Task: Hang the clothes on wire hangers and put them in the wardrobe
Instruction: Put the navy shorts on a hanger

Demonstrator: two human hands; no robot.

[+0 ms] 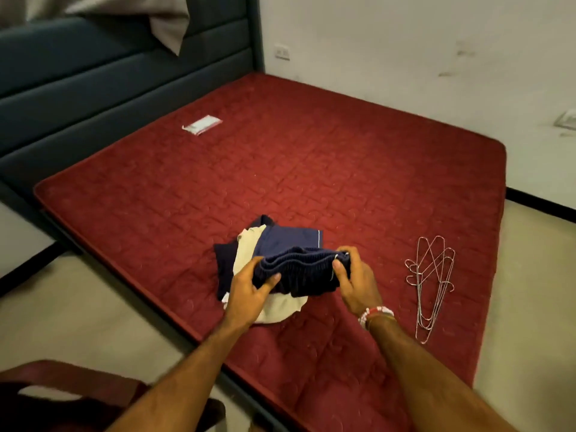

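Observation:
A small pile of folded clothes lies on the red mattress (311, 157) near its front edge. On top is a navy blue garment with an elastic waistband (299, 263). My left hand (249, 291) grips its left end and my right hand (355, 282) grips its right end. Under it lie a cream garment (246, 247) and another dark navy piece (224, 260). Several wire hangers (431, 285) lie in a loose stack on the mattress, to the right of my right hand. No wardrobe is in view.
A small white packet (202, 124) lies far back on the mattress. A dark blue padded headboard (93, 88) runs along the left, with a grey pillow (168, 23) above. A dark wooden chair (62, 397) sits at bottom left. White walls stand behind and to the right.

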